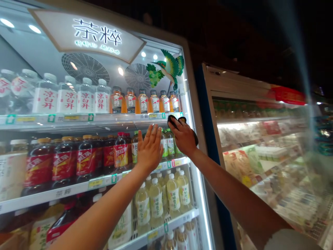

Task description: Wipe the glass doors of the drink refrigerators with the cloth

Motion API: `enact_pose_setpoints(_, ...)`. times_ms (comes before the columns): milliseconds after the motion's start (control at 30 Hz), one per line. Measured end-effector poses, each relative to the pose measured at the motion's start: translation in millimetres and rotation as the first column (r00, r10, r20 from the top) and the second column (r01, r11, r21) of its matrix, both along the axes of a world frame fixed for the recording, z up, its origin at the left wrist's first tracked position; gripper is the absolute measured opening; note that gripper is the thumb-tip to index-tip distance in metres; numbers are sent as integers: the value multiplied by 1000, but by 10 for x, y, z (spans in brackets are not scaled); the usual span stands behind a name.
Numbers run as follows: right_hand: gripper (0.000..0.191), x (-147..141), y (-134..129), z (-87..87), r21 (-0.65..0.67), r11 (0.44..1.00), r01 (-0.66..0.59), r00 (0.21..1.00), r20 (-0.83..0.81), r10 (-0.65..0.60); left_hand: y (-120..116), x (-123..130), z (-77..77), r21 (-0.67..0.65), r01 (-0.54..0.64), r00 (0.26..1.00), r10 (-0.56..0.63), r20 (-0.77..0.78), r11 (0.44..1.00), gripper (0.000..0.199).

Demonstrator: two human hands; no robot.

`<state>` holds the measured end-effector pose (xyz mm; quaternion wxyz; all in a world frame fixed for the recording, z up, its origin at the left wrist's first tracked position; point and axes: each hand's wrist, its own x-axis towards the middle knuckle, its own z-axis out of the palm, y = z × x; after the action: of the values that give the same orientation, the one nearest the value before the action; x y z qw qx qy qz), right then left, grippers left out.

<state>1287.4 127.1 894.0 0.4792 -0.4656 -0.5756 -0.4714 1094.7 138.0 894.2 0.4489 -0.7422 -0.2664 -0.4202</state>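
Note:
My left hand (149, 150) lies open against the glass door of a lit drinks fridge, fingers stretched upward and holding nothing. Up and to its right, my right hand (184, 138) presses a dark cloth (195, 138) on the glass near the door's right edge. Parts of the cloth stick out past the fingers and below the palm; the rest is hidden under the hand. Behind the glass, level with my hands, stand green-capped bottles (170, 142) and red-labelled bottles (121, 152).
Clear bottles (70, 95) and amber bottles (143, 101) fill the top shelf. Pale yellow bottles (156, 201) stand lower down. A lit sign (96, 36) spans the fridge top. To the right is another chilled display case (244, 139) with packaged goods.

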Motion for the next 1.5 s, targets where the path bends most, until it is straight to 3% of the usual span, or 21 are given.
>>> enact_pose_setpoints(133,61,202,25,460,24,1000,-17,1000,-23,18,56,111,10,25,28,1000,-28,-5,999,70)
enact_pose_setpoints(233,61,387,49,609,50,999,-20,998,-63,23,86,162,13,40,40,999,-41,14,998,73)
enact_pose_setpoints(333,61,501,53,486,49,999,6,990,-138,1,83,174,0,37,40,999,-40,6,999,73)
enact_pose_setpoints(533,59,575,29,-231,-3,997,78,973,-217,-76,81,204,-135,23,39,998,-38,-40,999,77)
enact_pose_setpoints(600,58,608,28,-369,-3,998,59,979,-197,-58,91,228,-183,26,39,997,-37,-72,999,76)
enact_pose_setpoints(667,57,658,35,-348,5,1000,23,981,-194,-22,93,254,-207,29,38,995,-35,-96,999,74)
enact_pose_setpoints(833,55,782,54,127,-4,1000,-5,964,-267,4,60,348,-195,13,37,995,-36,-89,999,72)
enact_pose_setpoints(900,56,796,50,211,-29,999,15,961,-277,-22,47,395,-198,6,43,996,-42,-84,999,69)
enact_pose_setpoints(1133,56,747,25,-181,-48,998,51,978,-201,-59,50,453,-248,23,82,992,-80,-94,996,70)
enact_pose_setpoints(1367,55,799,77,278,-21,1000,-9,960,-281,3,78,411,-97,25,61,995,-58,-87,998,70)
enact_pose_setpoints(1500,58,716,45,62,-49,998,-29,966,-257,16,136,416,1,53,55,995,-50,-86,997,73)
